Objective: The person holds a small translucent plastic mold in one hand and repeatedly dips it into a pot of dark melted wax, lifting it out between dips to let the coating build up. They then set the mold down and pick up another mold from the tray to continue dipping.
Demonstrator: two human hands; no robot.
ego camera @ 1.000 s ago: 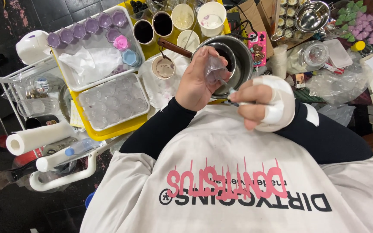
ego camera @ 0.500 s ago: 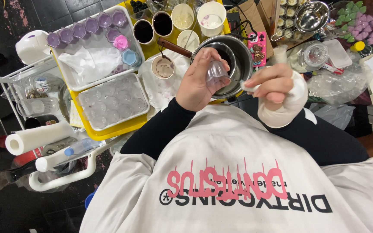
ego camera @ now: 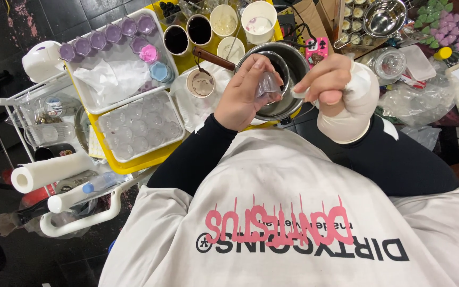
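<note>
My left hand (ego camera: 243, 98) holds a small clear plastic cup (ego camera: 268, 85) over the rim of a steel pot (ego camera: 293, 56) with a brown wooden handle (ego camera: 213, 57). My right hand (ego camera: 328, 77), its wrist and palm wrapped in white cloth (ego camera: 353, 109), is closed just right of the cup. It pinches a small white piece (ego camera: 299, 94) whose shape I cannot make out. Both hands hover above the pot, which stands on a yellow tray (ego camera: 134, 163).
A white tray (ego camera: 88, 103) with several purple cups and crumpled film lies at the left. Below it sits a tray of clear moulds (ego camera: 139, 127). Paper cups of dark and pale liquid (ego camera: 200, 29) stand behind the pot. A paper towel roll (ego camera: 49, 171) and a steel bowl (ego camera: 383, 17) lie nearby.
My right hand has risen from near my chest to beside the clear cup at the pot. My left hand has stayed over the pot with the cup.
</note>
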